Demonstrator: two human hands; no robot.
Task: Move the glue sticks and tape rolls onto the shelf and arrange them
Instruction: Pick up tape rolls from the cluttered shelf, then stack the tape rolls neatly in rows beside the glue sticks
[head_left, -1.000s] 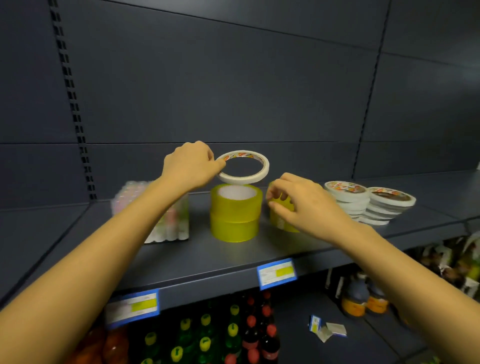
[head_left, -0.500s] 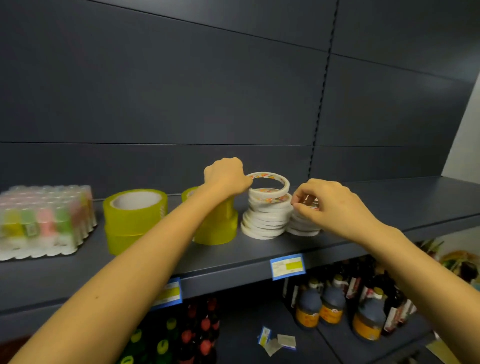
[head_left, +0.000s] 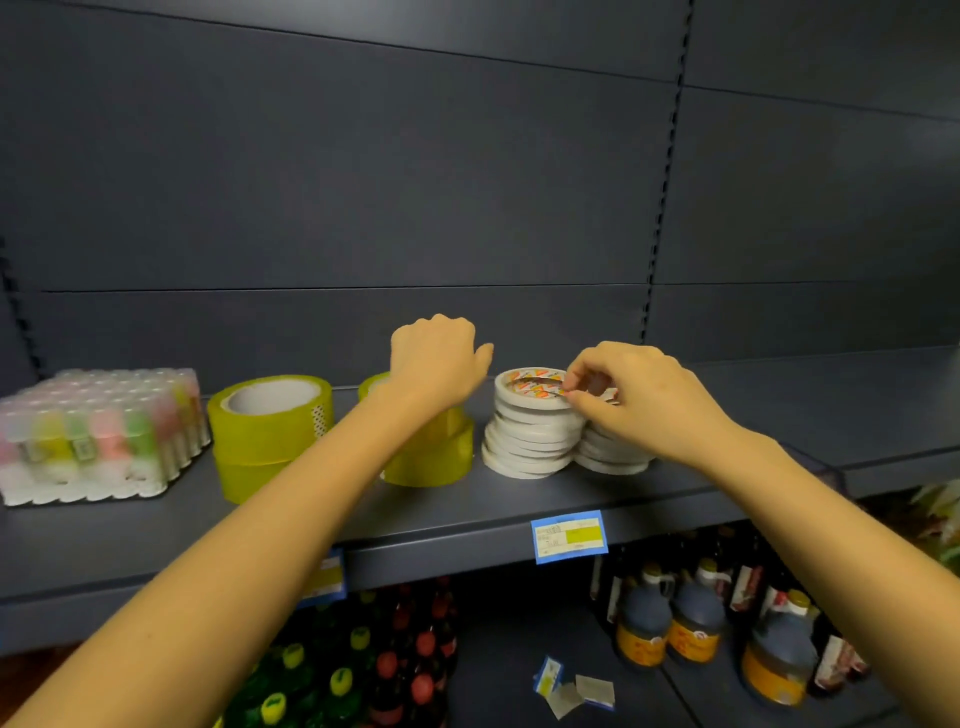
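On the dark shelf (head_left: 519, 501) stand a wrapped pack of glue sticks (head_left: 98, 431), two stacks of wide yellow tape rolls (head_left: 270, 431) (head_left: 434, 460), and two leaning stacks of thin white tape rolls (head_left: 530, 441) (head_left: 610, 460). My right hand (head_left: 644, 400) pinches the rim of the top white tape roll (head_left: 524, 387) on the left white stack. My left hand (head_left: 436, 364) hovers over the second yellow stack, just left of that roll, fingers loosely curled, thumb out, holding nothing.
A blue price tag (head_left: 569, 535) hangs on the shelf's front edge. The shelf below holds dark sauce jugs (head_left: 691, 623) and bottles with coloured caps (head_left: 363, 675), plus loose paper tags (head_left: 574, 688). Bare shelf surface extends to the right of the white stacks.
My left hand carried the thin white roll from above the yellow stack to the left white stack, set it on top and let go. My right hand now pinches that roll.
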